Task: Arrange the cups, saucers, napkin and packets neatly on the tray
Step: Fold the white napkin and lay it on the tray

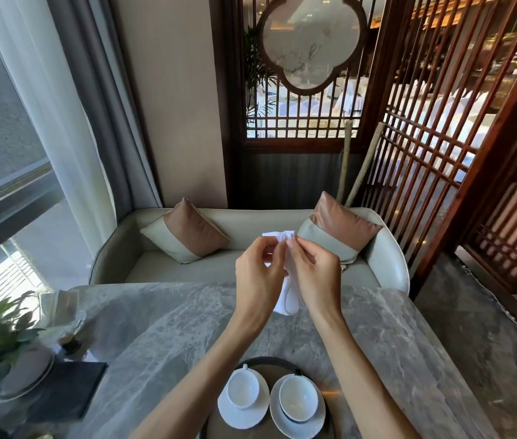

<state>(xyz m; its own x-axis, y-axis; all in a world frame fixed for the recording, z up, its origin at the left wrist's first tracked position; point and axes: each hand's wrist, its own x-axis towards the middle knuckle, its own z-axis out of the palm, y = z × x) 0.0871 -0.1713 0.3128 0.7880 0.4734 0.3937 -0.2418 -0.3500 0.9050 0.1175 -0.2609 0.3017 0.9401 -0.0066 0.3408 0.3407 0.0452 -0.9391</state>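
Note:
Both hands are raised above the grey marble table (162, 327), holding a white napkin (287, 299) between them. My left hand (258, 280) pinches its upper edge with curled fingers, and my right hand (315, 277) pinches it close beside. The napkin hangs down folded between the wrists. Near the table's front edge lies a dark round tray (265, 362). On it stand two white cups on white saucers: the left cup (243, 389) with its saucer (235, 416) and the right cup (298, 397) with its saucer (279, 423). No packets are in view.
A potted plant (0, 343) on a white dish and a dark square mat (70, 388) occupy the table's left side, with a small glass item (71, 331) behind. Beyond the table stands a pale sofa (162, 267) with two cushions. A wooden lattice screen (441, 122) rises on the right.

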